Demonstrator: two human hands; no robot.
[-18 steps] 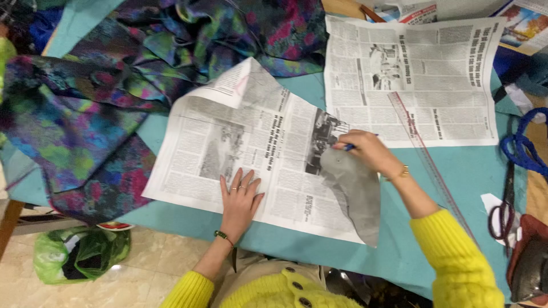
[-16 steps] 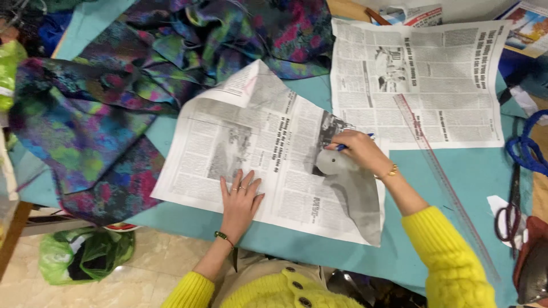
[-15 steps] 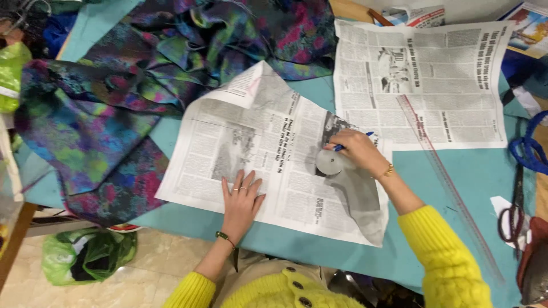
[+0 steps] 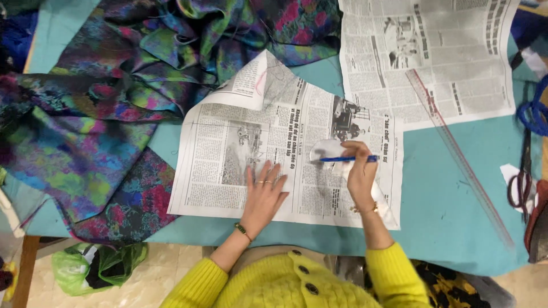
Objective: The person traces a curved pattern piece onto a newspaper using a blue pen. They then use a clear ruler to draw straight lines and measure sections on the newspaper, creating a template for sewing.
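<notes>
My left hand (image 4: 264,195) lies flat, fingers spread, on a sheet of newspaper (image 4: 228,165) spread over the teal table (image 4: 445,205). My right hand (image 4: 359,171) grips a blue pen (image 4: 347,159) held sideways, its tip pointing left over a pale grey pattern piece (image 4: 326,152) that lies on the newspaper. Most of that piece is hidden under my right hand and wrist. Both sleeves are bright yellow.
A multicoloured patterned fabric (image 4: 114,102) covers the table's left and back. A second newspaper sheet (image 4: 422,57) lies at back right, with a long clear ruler (image 4: 456,154) across it. Scissors (image 4: 520,185) and blue handles (image 4: 534,111) sit at the right edge. A green bag (image 4: 91,265) is on the floor.
My right hand has turned, and the pen now lies horizontal across the pattern piece. My left hand stays pressed on the newspaper. The camera view has shifted closer.
</notes>
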